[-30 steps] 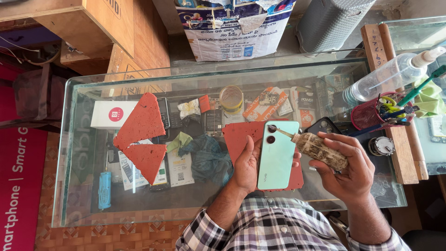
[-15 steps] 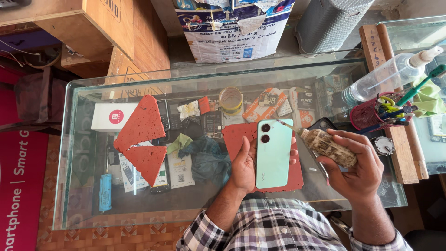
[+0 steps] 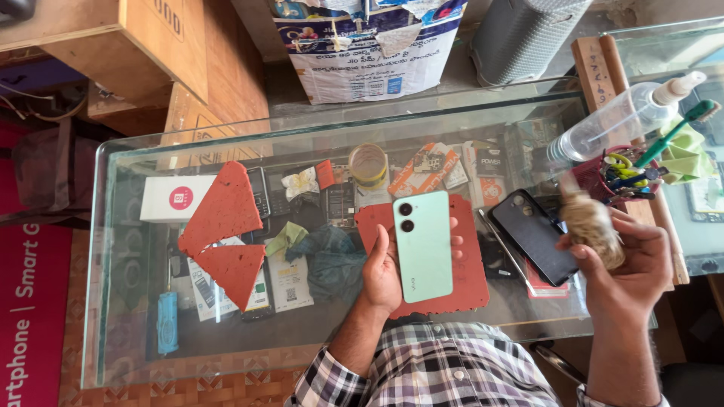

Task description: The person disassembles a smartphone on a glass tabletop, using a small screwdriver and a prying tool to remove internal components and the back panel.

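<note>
Head view: our left hand (image 3: 383, 277) holds a mint-green phone (image 3: 422, 245), back up, above a red mat (image 3: 471, 283) on the glass surface (image 3: 128, 332). Our right hand (image 3: 630, 275) closes its fingers on a blurred tan brush (image 3: 592, 222). A white box (image 3: 177, 198) with a red round label lies left.

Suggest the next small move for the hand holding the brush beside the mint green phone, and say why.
Probably bring the right hand and its brush left onto the mint green phone. The left hand holds that phone back-up over the red mat, and the brush hangs apart from it.
</note>
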